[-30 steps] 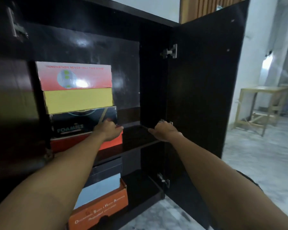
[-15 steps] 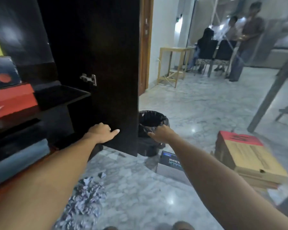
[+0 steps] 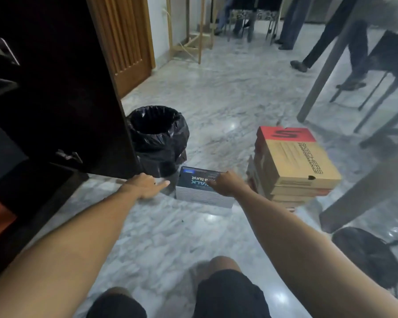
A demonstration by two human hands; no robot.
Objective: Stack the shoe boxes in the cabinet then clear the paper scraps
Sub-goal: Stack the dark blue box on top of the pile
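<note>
Both hands reach for the blue-topped grey cardboard shoe box (image 3: 201,188) at twelve o'clock: right hand (image 3: 225,183) fingers curled on its lid, left hand (image 3: 145,184) fingers straight, for a two-sided lift.

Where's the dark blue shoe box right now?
On the marble floor, centre of the head view: dark blue shoe box sits between the bin and the stacked Skechers boxes, under the right hand.
</note>
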